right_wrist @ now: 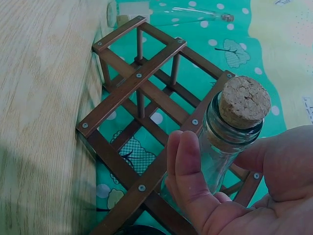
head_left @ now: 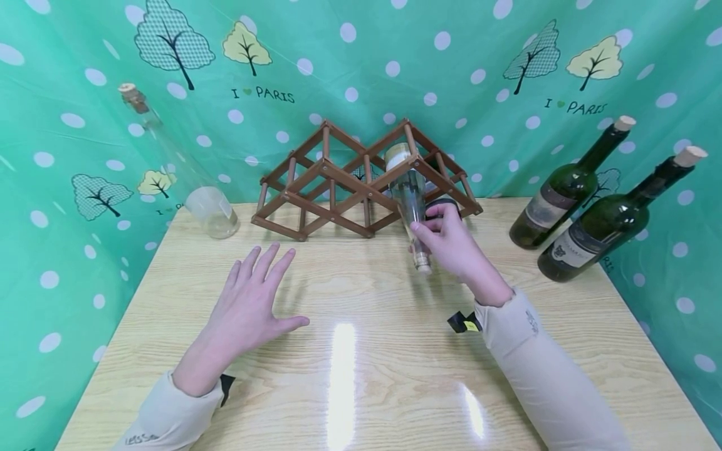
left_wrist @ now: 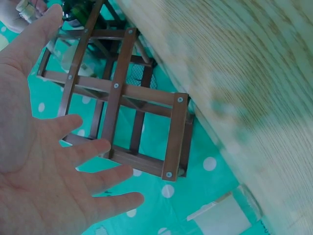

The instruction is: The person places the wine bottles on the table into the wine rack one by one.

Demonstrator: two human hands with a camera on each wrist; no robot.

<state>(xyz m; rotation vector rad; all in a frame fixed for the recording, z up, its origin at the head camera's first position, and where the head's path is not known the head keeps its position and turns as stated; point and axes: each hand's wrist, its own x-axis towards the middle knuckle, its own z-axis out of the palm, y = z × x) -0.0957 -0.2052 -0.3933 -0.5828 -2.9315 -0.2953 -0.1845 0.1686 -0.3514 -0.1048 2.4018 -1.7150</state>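
Note:
A brown wooden lattice rack [head_left: 369, 189] stands at the back of the table. Tilted in its right part is a clear glass bottle [head_left: 413, 194], base up in the rack and neck sloping down toward me. My right hand [head_left: 454, 247] grips the neck, thumb on one side and fingers on the other. In the right wrist view the bottle's cork [right_wrist: 244, 103] pokes out above the fingers. A dark rounded shape [head_left: 442, 203] shows in the rack behind those fingers. My left hand [head_left: 248, 310] hovers over the table in front of the rack, fingers spread, holding nothing.
Another corked clear bottle [head_left: 211, 210] stands at the table's back left corner. Two corked dark green wine bottles, one farther back [head_left: 555, 203] and one nearer [head_left: 598, 232], stand at the right. A green dotted curtain [head_left: 350, 62] hangs close behind the rack.

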